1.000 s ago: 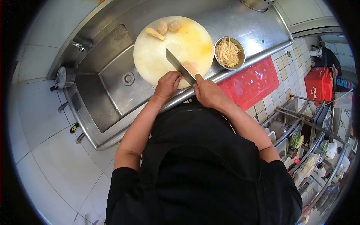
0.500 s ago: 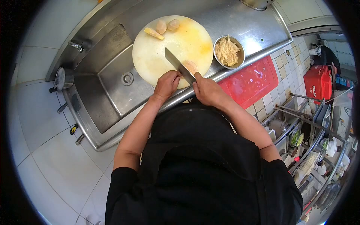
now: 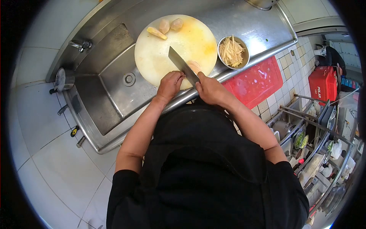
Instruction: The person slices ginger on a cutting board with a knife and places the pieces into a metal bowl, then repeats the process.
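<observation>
My right hand (image 3: pixel 211 89) grips a cleaver-like kitchen knife (image 3: pixel 180 63) by its handle. The broad blade slants up and to the left over a round white cutting board (image 3: pixel 150 57). Against the near side of the blade, my left hand (image 3: pixel 169 87) is closed with its fingers bent; whatever is under the fingertips is hidden. Thin pale slices (image 3: pixel 195 66) lie just beyond the blade, partly covered by it. At the board's far edge are two peeled, pale, root-like pieces (image 3: pixel 164 26) and a longer yellowish piece (image 3: pixel 157 33).
A metal bowl (image 3: pixel 247 61) of pale yellow strips (image 3: pixel 231 52) stands right of the board. The board rests on a steel sink unit with a basin (image 3: pixel 110 91) at left and a tap (image 3: pixel 80 46). Below the counter edge is a red lid (image 3: pixel 253 84); a loaded rack (image 3: pixel 309 118) stands at right.
The knife and both hands stay in nearly the same place, with only a slight shift of the blade. The pale slices show a little differently past the blade.
</observation>
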Available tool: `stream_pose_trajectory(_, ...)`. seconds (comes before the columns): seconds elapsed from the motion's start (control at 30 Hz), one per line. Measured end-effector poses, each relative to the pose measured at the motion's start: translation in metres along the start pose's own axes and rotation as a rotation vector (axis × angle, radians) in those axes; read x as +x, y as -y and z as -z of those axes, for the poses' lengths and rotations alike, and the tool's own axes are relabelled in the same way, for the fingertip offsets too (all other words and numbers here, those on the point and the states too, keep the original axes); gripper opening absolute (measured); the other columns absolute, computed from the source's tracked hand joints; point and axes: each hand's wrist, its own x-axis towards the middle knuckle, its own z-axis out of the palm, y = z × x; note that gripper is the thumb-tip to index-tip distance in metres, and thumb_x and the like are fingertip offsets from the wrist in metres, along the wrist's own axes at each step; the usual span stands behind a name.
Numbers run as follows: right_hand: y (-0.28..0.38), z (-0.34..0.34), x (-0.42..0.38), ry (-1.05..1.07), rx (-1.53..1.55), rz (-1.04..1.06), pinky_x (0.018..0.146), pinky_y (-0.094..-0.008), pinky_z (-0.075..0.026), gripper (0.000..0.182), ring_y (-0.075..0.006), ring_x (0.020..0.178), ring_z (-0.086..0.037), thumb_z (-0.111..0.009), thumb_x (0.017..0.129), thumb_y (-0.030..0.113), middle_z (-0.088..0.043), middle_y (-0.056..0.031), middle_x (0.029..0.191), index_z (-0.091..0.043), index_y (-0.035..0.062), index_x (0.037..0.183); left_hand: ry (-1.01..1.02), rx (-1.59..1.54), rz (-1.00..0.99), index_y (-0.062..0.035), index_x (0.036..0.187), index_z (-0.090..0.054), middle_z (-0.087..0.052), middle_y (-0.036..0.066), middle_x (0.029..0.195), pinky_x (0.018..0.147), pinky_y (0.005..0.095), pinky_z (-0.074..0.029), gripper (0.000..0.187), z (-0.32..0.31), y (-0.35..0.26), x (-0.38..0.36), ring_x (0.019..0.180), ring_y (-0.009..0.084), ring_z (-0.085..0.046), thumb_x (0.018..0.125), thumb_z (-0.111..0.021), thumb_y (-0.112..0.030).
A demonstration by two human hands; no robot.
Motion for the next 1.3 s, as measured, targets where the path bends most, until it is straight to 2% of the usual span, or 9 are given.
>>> stream_pose_trajectory(0.37, -0.006, -0.021, 0.012, -0.056, 0.047, -0.027, 0.082, -0.0584, -0.050, 0.026, -0.0525, 0.089, -0.065, -0.048, 0.100, 0.018, -0.066, -0.0362, 0.088, -0.046, -0.0065, 0.110, -0.010, -0.003, -0.029, -0.0026, 0.100, -0.071, -0.072, 0.014, 0.098, 0.077, 0.0375, -0.057, 0.013, -0.001, 0.000, 0.000, 0.088, 0.0313, -0.070, 0.088, -0.071, -0.008)
stream_pose_trajectory(0.43, -0.009, -0.019, 0.012, -0.081, 0.042, 0.000, 0.082, -0.0580, -0.051, 0.027, -0.0524, 0.089, -0.065, -0.048, 0.101, 0.018, -0.066, -0.0360, 0.087, -0.046, -0.0067, 0.110, 0.028, -0.031, 0.147, -0.0014, 0.100, -0.070, -0.072, 0.016, 0.097, 0.080, 0.0408, -0.056, 0.013, 0.000, -0.005, 0.003, 0.090, 0.0341, -0.069, 0.090, -0.068, -0.009)
stream_pose_trajectory(0.47, -0.009, -0.016, 0.011, -0.057, 0.046, -0.003, 0.083, -0.0579, -0.050, 0.028, -0.0523, 0.090, -0.065, -0.048, 0.101, 0.019, -0.066, -0.0359, 0.089, -0.046, -0.0063, 0.112, 0.030, -0.026, 0.135, -0.0014, 0.100, -0.070, -0.072, 0.016, 0.097, 0.080, 0.0408, -0.056, 0.013, 0.000, -0.005, 0.004, 0.090, 0.0341, -0.069, 0.090, -0.068, -0.009)
stream_pose_trajectory(0.57, -0.011, -0.006, 0.002, -0.032, 0.086, -0.005, 0.085, -0.0579, -0.049, 0.029, -0.0520, 0.094, -0.065, -0.047, 0.101, 0.021, -0.066, -0.0360, 0.093, -0.046, -0.0051, 0.114, 0.044, 0.016, 0.123, -0.0023, 0.101, -0.070, -0.072, 0.014, 0.096, 0.075, 0.0357, -0.056, 0.015, 0.002, -0.004, 0.004, 0.083, 0.0273, -0.070, 0.090, -0.071, -0.012)
stream_pose_trajectory(0.73, -0.006, 0.038, -0.034, -0.029, 0.222, -0.087, 0.087, -0.0577, -0.046, 0.031, -0.0538, 0.100, -0.061, -0.049, 0.102, 0.024, -0.064, -0.0378, 0.100, -0.048, -0.0032, 0.117, 0.040, -0.019, 0.177, -0.0018, 0.102, -0.070, -0.071, 0.014, 0.095, 0.075, 0.0349, -0.056, 0.017, -0.001, -0.003, 0.004, 0.080, 0.0258, -0.070, 0.090, -0.071, -0.012)
stream_pose_trajectory(0.8, -0.023, 0.039, -0.039, -0.125, 0.210, 0.005, 0.086, -0.0571, -0.046, 0.032, -0.0541, 0.100, -0.061, -0.050, 0.101, 0.024, -0.063, -0.0378, 0.100, -0.048, -0.0035, 0.119, 0.045, -0.033, 0.198, -0.0013, 0.102, -0.071, -0.071, 0.013, 0.094, 0.074, 0.0345, -0.056, 0.017, 0.000, -0.006, 0.004, 0.079, 0.0249, -0.070, 0.089, -0.072, -0.012)
stream_pose_trajectory(0.97, -0.029, 0.056, -0.050, -0.119, 0.255, -0.039, 0.085, -0.0565, -0.047, 0.033, -0.0532, 0.100, -0.062, -0.050, 0.101, 0.023, -0.063, -0.0378, 0.101, -0.048, -0.0035, 0.121, 0.035, -0.027, 0.211, -0.0011, 0.111, -0.069, -0.069, 0.011, 0.097, 0.074, 0.0335, -0.055, 0.032, 0.002, -0.021, 0.007, 0.080, 0.0215, -0.066, 0.083, -0.079, -0.014)
stream_pose_trajectory(1.1, -0.041, 0.046, -0.047, -0.136, 0.219, -0.019, 0.084, -0.0565, -0.047, 0.033, -0.0527, 0.100, -0.062, -0.052, 0.101, 0.024, -0.064, -0.0375, 0.100, -0.049, -0.0025, 0.121, 0.022, 0.046, 0.162, -0.0020, 0.114, -0.068, -0.068, 0.011, 0.100, 0.074, 0.0335, -0.055, 0.038, -0.005, -0.023, 0.005, 0.081, 0.0219, -0.065, 0.082, -0.082, -0.016)
stream_pose_trajectory(1.3, -0.037, 0.042, -0.049, -0.215, 0.104, -0.026, 0.081, -0.0584, -0.048, 0.028, -0.0518, 0.092, -0.064, -0.053, 0.098, 0.022, -0.066, -0.0332, 0.092, -0.050, 0.0020, 0.117, -0.051, 0.003, 0.166, -0.0022, 0.112, -0.067, -0.068, 0.016, 0.106, 0.080, 0.0372, -0.056, 0.031, -0.015, -0.014, -0.005, 0.091, 0.0292, -0.069, 0.084, -0.077, -0.011)
